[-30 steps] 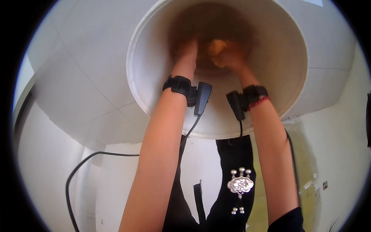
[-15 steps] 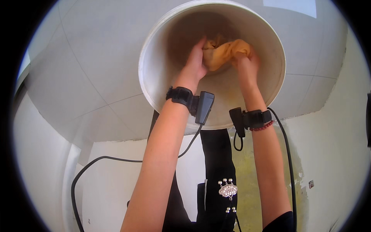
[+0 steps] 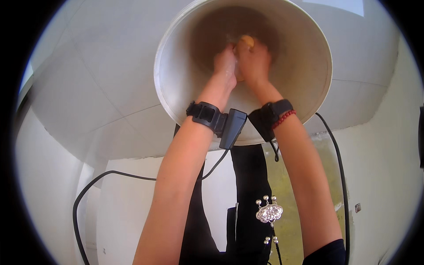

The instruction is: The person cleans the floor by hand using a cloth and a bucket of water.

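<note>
The right hand (image 3: 256, 59) is closed around a yellow-orange cloth (image 3: 247, 41), a small bunch of which pokes out at the top of the grip, while most of it is hidden by the fingers. The left hand (image 3: 226, 62) is pressed up close beside it on the thumb side; its fingers are partly hidden and blurred, so I cannot tell whether they also grip the cloth. Its skin glistens wet.

Both hands and the cloth are inside a large white bucket (image 3: 304, 70), above murky brownish water (image 3: 207, 33) at its bottom. The bucket's round mouth faces the viewer.

Each wrist wears a black strap carrying a dark box: the left box (image 3: 233, 129) and the right box (image 3: 261, 123) sit on the inner sides, near each other. A red bead bracelet (image 3: 284, 119) circles the right wrist just below its strap. A black cable (image 3: 110, 172) loops out left of the left forearm; another cable (image 3: 339, 163) runs down right of the right forearm.

Below the bucket are black trousers (image 3: 249, 172) and a silver pendant (image 3: 269, 213). Grey tiles (image 3: 115, 70) spread around the bucket.
</note>
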Demonstrator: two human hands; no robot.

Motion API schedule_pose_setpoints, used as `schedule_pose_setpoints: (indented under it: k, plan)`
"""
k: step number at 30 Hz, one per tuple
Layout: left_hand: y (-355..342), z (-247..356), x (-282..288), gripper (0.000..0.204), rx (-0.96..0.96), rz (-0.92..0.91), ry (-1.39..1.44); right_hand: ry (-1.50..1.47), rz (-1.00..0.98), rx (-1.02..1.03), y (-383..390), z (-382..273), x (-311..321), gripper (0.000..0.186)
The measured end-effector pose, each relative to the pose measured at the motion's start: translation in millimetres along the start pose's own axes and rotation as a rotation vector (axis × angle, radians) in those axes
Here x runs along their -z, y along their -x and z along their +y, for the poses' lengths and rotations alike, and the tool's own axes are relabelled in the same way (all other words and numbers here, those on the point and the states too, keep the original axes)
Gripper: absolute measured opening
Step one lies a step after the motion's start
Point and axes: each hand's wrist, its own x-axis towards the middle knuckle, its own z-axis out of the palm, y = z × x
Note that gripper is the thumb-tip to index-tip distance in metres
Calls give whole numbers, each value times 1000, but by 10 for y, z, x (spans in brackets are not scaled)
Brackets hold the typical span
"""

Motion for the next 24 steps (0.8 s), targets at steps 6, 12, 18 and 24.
schedule_pose_setpoints:
  k: [6,12,18,24]
  plan:
    - [51,-16,-76,39,-243,76,-27,-538,-390,-476,-622,489,-32,36]
    - [-267,-31,333,45,-284,383,-289,134,-177,-201,-547,269,-12,47]
    - [-268,-135,280,40,-386,379,-550,336,-351,271,-594,1067,-230,60]
    - [-186,-6,457,38,-150,297,-553,555,-359,108,-379,623,-256,54]
